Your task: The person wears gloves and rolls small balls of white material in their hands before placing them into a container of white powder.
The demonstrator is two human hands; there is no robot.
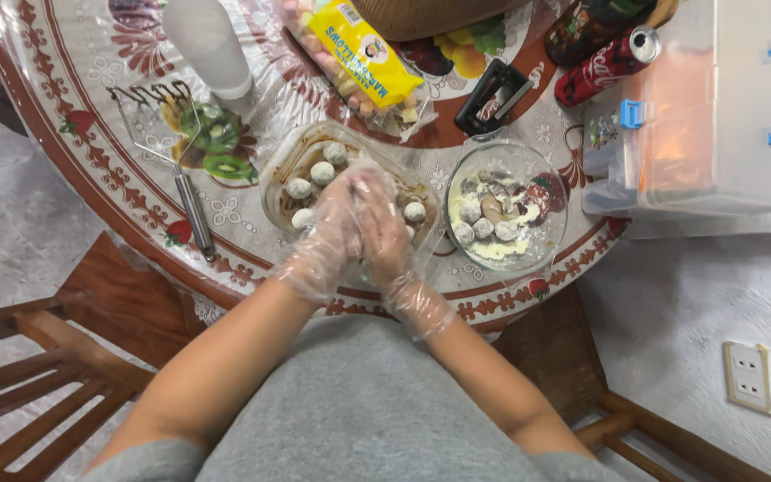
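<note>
My left hand (327,234) and my right hand (384,234) wear thin clear plastic gloves and are pressed palm to palm over the near edge of a clear glass dish (280,170). Whatever lies between the palms is hidden. Several white powdered balls (322,172) lie in the brown-smeared dish. To the right, a round glass bowl (548,239) holds white powder and a few more coated balls (482,228).
A metal potato masher (185,178), a white bottle (209,45), a yellow bag of marshmallows (360,55), a black clip-like tool (493,95), a red drink can (607,64) and a clear plastic box with blue handle (716,107) stand on the round patterned table (73,134). Wooden chairs (37,366) flank me.
</note>
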